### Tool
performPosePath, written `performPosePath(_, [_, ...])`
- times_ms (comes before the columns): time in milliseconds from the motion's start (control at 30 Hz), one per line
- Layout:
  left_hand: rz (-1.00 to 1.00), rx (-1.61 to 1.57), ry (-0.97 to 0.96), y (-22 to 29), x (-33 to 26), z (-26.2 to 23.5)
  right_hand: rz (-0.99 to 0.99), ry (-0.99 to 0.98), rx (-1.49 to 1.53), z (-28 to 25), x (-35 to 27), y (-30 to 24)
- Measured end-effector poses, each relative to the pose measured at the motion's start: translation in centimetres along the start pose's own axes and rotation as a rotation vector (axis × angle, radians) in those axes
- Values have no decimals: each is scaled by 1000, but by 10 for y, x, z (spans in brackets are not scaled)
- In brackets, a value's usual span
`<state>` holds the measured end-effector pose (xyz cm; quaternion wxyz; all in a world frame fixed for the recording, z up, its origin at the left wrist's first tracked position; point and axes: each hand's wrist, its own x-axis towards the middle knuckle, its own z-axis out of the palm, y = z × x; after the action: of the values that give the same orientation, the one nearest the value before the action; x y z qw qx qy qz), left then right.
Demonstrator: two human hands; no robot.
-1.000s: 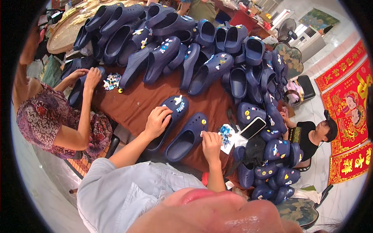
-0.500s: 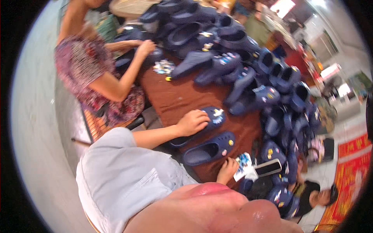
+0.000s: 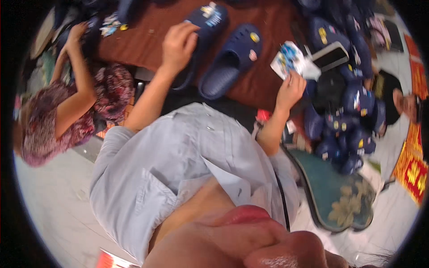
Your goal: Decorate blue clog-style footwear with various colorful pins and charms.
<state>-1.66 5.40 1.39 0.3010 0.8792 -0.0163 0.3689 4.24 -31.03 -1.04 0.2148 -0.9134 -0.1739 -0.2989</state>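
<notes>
Two navy clogs lie side by side on the brown tabletop [image 3: 152, 22]. My left hand [image 3: 178, 50] rests on the left clog [image 3: 208, 33], its fingers bent over the shoe's near side. White and blue charms sit on that clog's toe. Beside it, the right clog [image 3: 221, 73] has a yellow and a pink charm on its front, and no hand touches it. Over the near edge of a white sheet [image 3: 279, 67] with a pile of small blue and white charms [image 3: 289, 52], my right hand [image 3: 291, 91] has thumb and finger pinched together; what lies between them is too small to make out.
A phone [image 3: 330, 57] lies right of the sheet. More decorated navy clogs [image 3: 357, 100] are heaped along the right side. At the left a person in a patterned top [image 3: 67, 111] works near another charm pile [image 3: 111, 24]. A green chair-like cushion [image 3: 330, 187] stands at lower right.
The view has swung so the table now sits higher in it. My left hand stays at the left clog, its fingers more bent. My right hand has come to the charm sheet's edge, fingers pinched.
</notes>
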Motion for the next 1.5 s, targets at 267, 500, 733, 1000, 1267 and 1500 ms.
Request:
performPosePath(267, [26, -79, 14, -1, -8, 6, 150, 54, -58, -25, -20, 17])
performPosePath(500, [28, -63, 4, -1, -7, 5, 253, -71, -91, -9, -16, 13])
performPosePath(733, [16, -66, 20, 1, -4, 0, 278, -158, -116, -4, -17, 20])
performPosePath(1000, [-14, -70, 12, 3, -8, -1, 416, -81, 254, -17, 1, -27])
performPosePath(1267, [-22, -81, -15, 0, -7, 2, 15, -29, -1, 2, 38, -47])
performPosePath(1500, [8, -92, 12, -3, -8, 7, 53, -135, 406, 25, 74, -70])
